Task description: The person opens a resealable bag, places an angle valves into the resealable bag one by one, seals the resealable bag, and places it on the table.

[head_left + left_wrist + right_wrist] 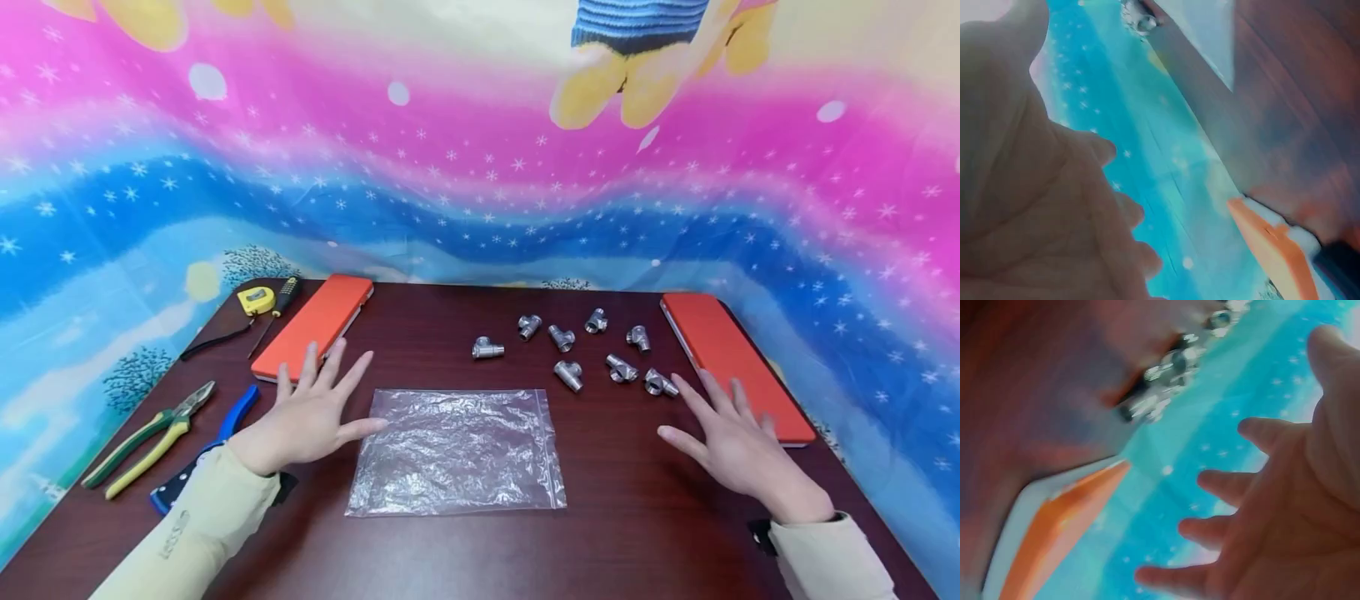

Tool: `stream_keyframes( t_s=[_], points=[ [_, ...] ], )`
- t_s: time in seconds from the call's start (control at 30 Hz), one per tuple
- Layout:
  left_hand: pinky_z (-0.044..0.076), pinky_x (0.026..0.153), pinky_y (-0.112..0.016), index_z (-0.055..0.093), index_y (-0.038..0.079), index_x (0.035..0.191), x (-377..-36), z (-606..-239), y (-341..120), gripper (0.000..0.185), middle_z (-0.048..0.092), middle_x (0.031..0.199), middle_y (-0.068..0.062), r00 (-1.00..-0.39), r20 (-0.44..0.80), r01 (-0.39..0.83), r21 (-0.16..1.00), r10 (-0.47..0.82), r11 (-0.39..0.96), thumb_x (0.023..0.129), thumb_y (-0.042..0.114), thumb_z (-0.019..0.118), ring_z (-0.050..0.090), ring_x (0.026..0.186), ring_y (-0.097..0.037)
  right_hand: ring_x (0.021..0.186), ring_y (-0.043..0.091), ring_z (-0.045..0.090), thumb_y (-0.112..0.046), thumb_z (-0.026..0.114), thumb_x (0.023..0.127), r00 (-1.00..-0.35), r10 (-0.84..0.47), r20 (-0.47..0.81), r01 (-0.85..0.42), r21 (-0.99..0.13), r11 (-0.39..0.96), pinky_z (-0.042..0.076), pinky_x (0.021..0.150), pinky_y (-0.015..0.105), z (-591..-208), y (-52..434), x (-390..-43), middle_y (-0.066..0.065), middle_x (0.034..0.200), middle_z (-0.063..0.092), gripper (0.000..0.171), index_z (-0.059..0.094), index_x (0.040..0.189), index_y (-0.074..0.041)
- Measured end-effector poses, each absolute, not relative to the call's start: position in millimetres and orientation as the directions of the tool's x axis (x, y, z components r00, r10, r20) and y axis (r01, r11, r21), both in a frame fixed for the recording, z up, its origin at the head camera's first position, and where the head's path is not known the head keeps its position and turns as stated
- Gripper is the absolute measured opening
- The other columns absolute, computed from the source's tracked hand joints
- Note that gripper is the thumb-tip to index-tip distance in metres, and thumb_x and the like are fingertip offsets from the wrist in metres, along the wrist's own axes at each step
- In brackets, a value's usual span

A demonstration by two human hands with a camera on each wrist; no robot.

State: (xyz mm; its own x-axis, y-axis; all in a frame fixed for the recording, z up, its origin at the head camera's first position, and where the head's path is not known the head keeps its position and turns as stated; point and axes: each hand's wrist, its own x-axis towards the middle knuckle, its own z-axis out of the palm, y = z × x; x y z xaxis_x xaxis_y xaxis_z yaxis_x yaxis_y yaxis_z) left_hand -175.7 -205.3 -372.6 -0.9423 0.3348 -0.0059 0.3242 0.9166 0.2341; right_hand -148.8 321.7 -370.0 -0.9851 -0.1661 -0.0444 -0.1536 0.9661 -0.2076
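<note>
My left hand [306,417] hovers with spread fingers over the table, its thumb tip overlapping the left edge of a clear zip bag [457,454] in the head view. The bag lies flat, its zip strip on the right. My right hand [738,446] is spread too, fingertips near a metal tee fitting [660,383]. Several more tee fittings [567,375] lie scattered behind the bag. Both hands hold nothing; the left wrist view shows the left palm [1041,200], the right wrist view the right palm [1291,519].
An orange-red case [318,325] lies at the left and another orange-red case [735,362] at the right. Farther left are pliers [161,433], a blue-handled tool [232,421] partly behind my sleeve, a yellow tape measure [257,301] and a screwdriver [283,298]. A patterned cloth [480,192] hangs behind the table.
</note>
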Motion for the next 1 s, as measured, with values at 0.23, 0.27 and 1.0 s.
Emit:
stream_keyframes(
  t_s=[0.23, 0.27, 1.0],
  points=[
    [0.035, 0.104, -0.061, 0.051, 0.011, 0.143, -180.8, -366.8, -115.6, 0.075, 0.05, 0.141, -0.015, -0.882, 0.083, 0.469, 0.232, 0.463, 0.852, 0.09, 0.064, 0.059, 0.043, 0.131, -0.039, 0.083, 0.025, 0.068, -0.051, 0.062, 0.095, -0.962, -0.269, -0.043, -0.247, -0.276, 0.929, 0.053, 0.077, 0.047, -354.1, 269.8, -172.7, 0.01, 0.093, 0.072, 0.048, 0.073, 0.113, -0.009],
    [0.041, 0.101, -0.056, 0.055, 0.01, 0.139, -180.9, -365.9, -96.9, 0.069, 0.056, 0.134, -0.012, -0.877, 0.067, 0.477, 0.244, 0.476, 0.844, 0.092, 0.061, 0.058, 0.051, 0.125, -0.035, 0.074, 0.02, 0.067, -0.046, 0.063, 0.095, -0.955, -0.286, -0.078, -0.25, -0.309, 0.918, 0.053, 0.073, 0.042, -354.5, 260.5, -177.8, 0.005, 0.082, 0.07, 0.039, 0.075, 0.104, -0.009],
    [0.054, 0.075, -0.052, 0.061, 0.0, 0.125, -179.8, -399.7, 43.3, 0.08, 0.067, 0.112, -0.018, -0.939, -0.179, 0.298, 0.008, 0.295, 0.954, 0.081, 0.068, 0.061, 0.064, 0.102, -0.033, 0.055, 0.017, 0.064, -0.018, 0.072, 0.092, -0.897, -0.336, -0.287, -0.167, -0.482, 0.86, 0.052, 0.052, 0.031, -368.9, 195.6, -204.9, 0.002, 0.061, 0.065, 0.015, 0.074, 0.079, -0.01]
  ],
)
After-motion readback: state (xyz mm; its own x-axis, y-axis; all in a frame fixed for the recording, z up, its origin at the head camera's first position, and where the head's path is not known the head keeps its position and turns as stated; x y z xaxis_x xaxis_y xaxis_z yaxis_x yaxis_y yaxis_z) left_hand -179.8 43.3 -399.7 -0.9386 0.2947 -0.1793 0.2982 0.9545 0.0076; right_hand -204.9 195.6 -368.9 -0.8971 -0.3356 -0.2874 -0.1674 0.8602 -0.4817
